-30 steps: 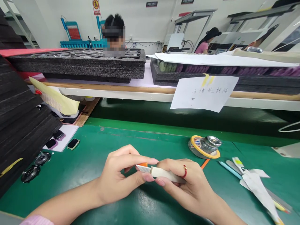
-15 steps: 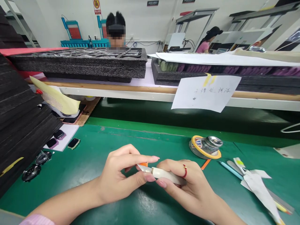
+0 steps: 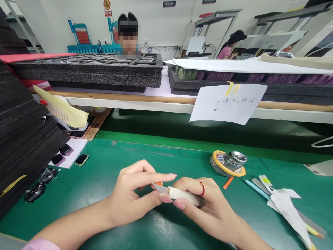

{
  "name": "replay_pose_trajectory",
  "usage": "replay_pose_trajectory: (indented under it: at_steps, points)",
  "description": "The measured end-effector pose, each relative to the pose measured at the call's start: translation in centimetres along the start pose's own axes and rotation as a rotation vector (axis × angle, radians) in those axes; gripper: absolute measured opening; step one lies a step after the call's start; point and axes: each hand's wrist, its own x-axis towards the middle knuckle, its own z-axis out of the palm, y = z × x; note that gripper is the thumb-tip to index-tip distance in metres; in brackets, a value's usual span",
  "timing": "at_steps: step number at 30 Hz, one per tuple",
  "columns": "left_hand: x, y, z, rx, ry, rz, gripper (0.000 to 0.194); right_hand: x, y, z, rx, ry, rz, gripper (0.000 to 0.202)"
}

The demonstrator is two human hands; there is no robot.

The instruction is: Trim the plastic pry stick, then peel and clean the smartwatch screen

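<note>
My right hand point(image 3: 210, 205) is closed round the pale handle of a small knife point(image 3: 185, 196). Its short metal blade points left, between the thumb and fingers of my left hand point(image 3: 142, 191). That hand pinches a small orange piece point(image 3: 158, 184), mostly hidden behind the fingers and the blade. Both hands are just above the green table, their fingertips nearly meeting. Another orange strip point(image 3: 228, 182) lies on the table, beside a glass jar with a metal top point(image 3: 232, 161) and a yellow tape ring round it.
At the right lie a light-blue pen point(image 3: 257, 189) and crumpled white paper point(image 3: 288, 211). Watches point(image 3: 82, 159) and round watch parts point(image 3: 35, 192) sit at the left by stacked black foam point(image 3: 23, 114). A shelf with foam trays point(image 3: 104, 74) crosses ahead; two people are beyond it.
The knife blade has turned slightly against the orange piece, and my right hand's fingers have shifted a little on the handle. My left hand has barely moved.
</note>
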Motion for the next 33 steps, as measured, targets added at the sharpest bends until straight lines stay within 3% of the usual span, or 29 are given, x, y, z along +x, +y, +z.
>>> replay_pose_trajectory:
  at_steps: [16, 20, 24, 27, 29, 31, 33]
  points:
    - [0.0, 0.0, 0.1, 0.032, -0.002, 0.009, 0.032, 0.2, 0.1, 0.4, 0.046, 0.029, 0.036, 0.019]
    - [-0.1, -0.2, 0.0, 0.125, 0.027, 0.05, 0.026, 0.4, 0.7, 0.3, 0.137, 0.092, 0.167, 0.03]
    - [-0.5, -0.9, 0.1, 0.28, 0.05, 0.144, 0.02, 1.2, 4.6, -0.2, 0.411, 0.397, 0.456, 0.048]
    - [-0.5, -1.7, 0.1, 0.403, 0.045, 0.18, 0.022, 2.0, 9.5, -1.0, 0.441, 0.462, 0.571, 0.046]
    - [-0.3, -2.3, -0.1, 0.482, 0.019, 0.12, 0.027, 2.2, 12.2, -1.8, 0.449, 0.497, 0.656, 0.037]
    - [-0.2, -2.8, -0.5, 0.529, -0.042, 0.03, 0.03, 2.2, 13.8, -2.5, 0.454, 0.537, 0.708, 0.031]
    - [-0.4, -3.5, -1.0, 0.54, -0.119, 0.003, 0.028, 1.8, 13.9, -3.1, 0.462, 0.561, 0.736, 0.028]
